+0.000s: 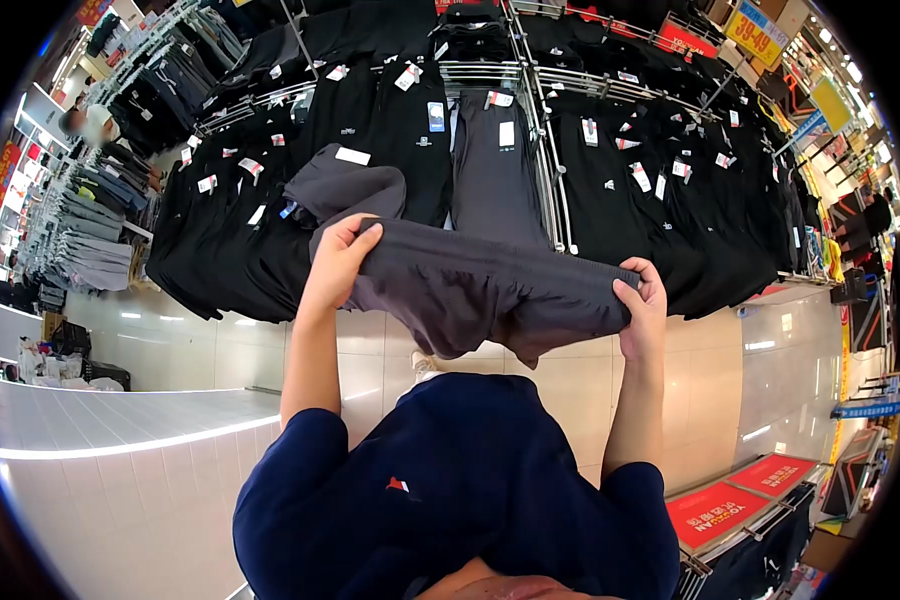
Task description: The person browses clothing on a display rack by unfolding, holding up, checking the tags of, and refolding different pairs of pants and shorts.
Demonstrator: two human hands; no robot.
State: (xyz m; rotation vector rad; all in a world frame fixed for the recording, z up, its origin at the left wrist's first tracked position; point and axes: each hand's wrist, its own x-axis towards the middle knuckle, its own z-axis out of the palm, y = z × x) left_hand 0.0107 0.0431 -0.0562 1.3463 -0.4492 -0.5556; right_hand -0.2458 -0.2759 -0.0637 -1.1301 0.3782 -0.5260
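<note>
A pair of dark grey trousers is stretched out sideways in front of my body, waistband uppermost. My left hand pinches one end of the waistband, thumb on top. At the other end, my right hand grips the waistband between thumb and fingers. The cloth hangs in folds below the band. Just beyond my left hand, a bunched grey garment with a white tag lies over the black trousers; whether it is part of the held pair I cannot tell.
Racks of tagged black trousers stand ahead, with a grey pair among them and a metal rail between sections. A white counter is at left. Red signs top a rack at lower right. Another person stands far left.
</note>
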